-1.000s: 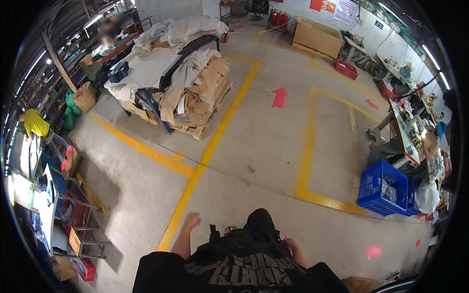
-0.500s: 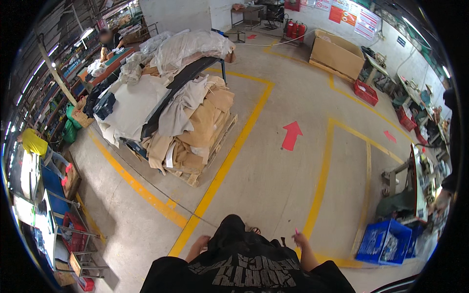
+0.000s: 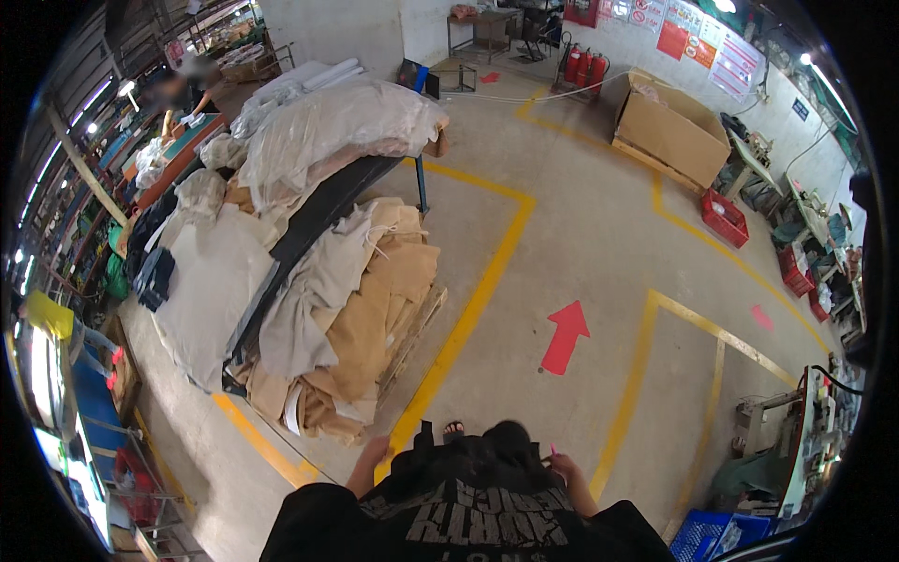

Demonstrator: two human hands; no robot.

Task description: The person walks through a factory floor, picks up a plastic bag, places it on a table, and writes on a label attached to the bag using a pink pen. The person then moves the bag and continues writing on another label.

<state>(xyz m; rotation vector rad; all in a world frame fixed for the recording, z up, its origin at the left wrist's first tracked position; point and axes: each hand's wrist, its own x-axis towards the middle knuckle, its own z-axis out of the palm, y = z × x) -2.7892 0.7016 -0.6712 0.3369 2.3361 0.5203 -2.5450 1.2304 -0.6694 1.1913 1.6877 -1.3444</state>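
Note:
My right hand (image 3: 560,463) is at my right side, closed around a slim pink object (image 3: 552,451); only its tip shows, perhaps a pen. At my left side hangs my left hand (image 3: 375,451), with nothing visible in it, its fingers too small and blurred to make out. Nearest to that hand is a pile of tan and grey cloth (image 3: 375,290) stacked on a wooden pallet (image 3: 412,343). Clear plastic sheeting (image 3: 346,117) covers a load on a dark-topped table (image 3: 309,234) beyond it.
Yellow lines (image 3: 473,312) and a red arrow (image 3: 567,337) mark the concrete floor. A large cardboard box (image 3: 670,140) and a red crate (image 3: 725,219) stand far right. A blue crate (image 3: 716,536) is near right. Two people work far left, another (image 3: 75,328) at left.
I have moved forward along the aisle: the cloth pile, the arrow and the blue crate now sit lower in view. The pink object stays in my right hand.

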